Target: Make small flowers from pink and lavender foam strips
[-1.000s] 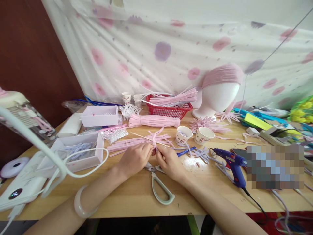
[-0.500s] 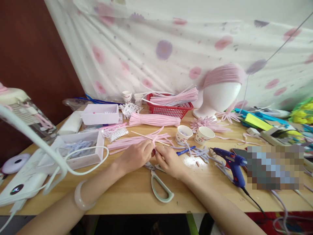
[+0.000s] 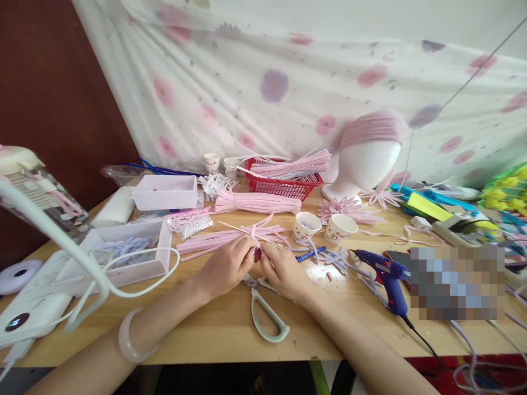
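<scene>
My left hand and my right hand meet at the middle of the table, fingers pinched together almost tip to tip. Between them is a pink pipe cleaner, its end rising above the fingertips. A thin pale stick crosses at the pipe cleaner, just beyond my fingers; whether they grip it too is hidden. Loose pink pipe cleaners lie behind my left hand. Scissors with pale green handles rest under and in front of my hands. A blue pen lies beyond my right hand.
Two paper cups stand behind the pen. A blue glue gun with its cord lies right. At the back are a tied pink bundle, a red basket and a foam head. White boxes and a lamp arm occupy the left.
The whole view has shifted slightly to the left. My hands stay together at the pink pipe cleaner, with only a small change in the fingers.
</scene>
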A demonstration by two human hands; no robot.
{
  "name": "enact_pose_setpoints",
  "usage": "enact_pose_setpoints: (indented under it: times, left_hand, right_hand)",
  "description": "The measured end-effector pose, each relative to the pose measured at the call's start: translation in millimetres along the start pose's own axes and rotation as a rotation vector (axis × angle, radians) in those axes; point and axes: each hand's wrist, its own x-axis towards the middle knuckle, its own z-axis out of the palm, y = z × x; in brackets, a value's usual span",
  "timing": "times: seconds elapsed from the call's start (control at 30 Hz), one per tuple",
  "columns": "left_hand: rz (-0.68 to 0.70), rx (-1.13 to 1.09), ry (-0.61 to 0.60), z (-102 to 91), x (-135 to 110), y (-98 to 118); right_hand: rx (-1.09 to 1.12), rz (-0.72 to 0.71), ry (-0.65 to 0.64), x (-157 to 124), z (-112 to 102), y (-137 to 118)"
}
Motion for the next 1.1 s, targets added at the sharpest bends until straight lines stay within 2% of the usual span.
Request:
enact_pose_setpoints:
  times: [0.17,0.33,0.4,0.53,0.7,0.9,1.1]
  left_hand:
    - [-0.087,-0.057,0.012,1.6,-2.6,1.9]
    - [0.004,-0.032,0.029,1.2,-5.0,-2.2]
    - [0.058,-0.01,0.058,-1.0,-5.0,-3.4]
    - [0.18,0.061,0.101,-3.7,-3.8,-5.0]
    - [0.22,0.12,0.107,-2.9,-3.4,-3.9]
    - [0.196,0.114,0.058,-4.3,-2.4,-2.1]
    - [0.204,0.166,0.028,-4.6,-5.0,-7.1]
  right_hand:
    - [0.059,0.021,-0.042,0.4,-0.9,-4.8]
    - [0.063,0.06,-0.038,-0.6,1.2,-10.1]
    - [0.202,0.08,0.01,-2.1,0.4,-11.0]
    - [0.649,0.173,0.121,-5.7,0.6,-10.1]
    - [0.63,0.175,0.101,-6.0,6.3,-7.8]
    - [0.917,0.241,0.088,-1.1,8.7,-5.9]
    - [0.891,0.255,0.076,-2.7,7.9,-8.8]
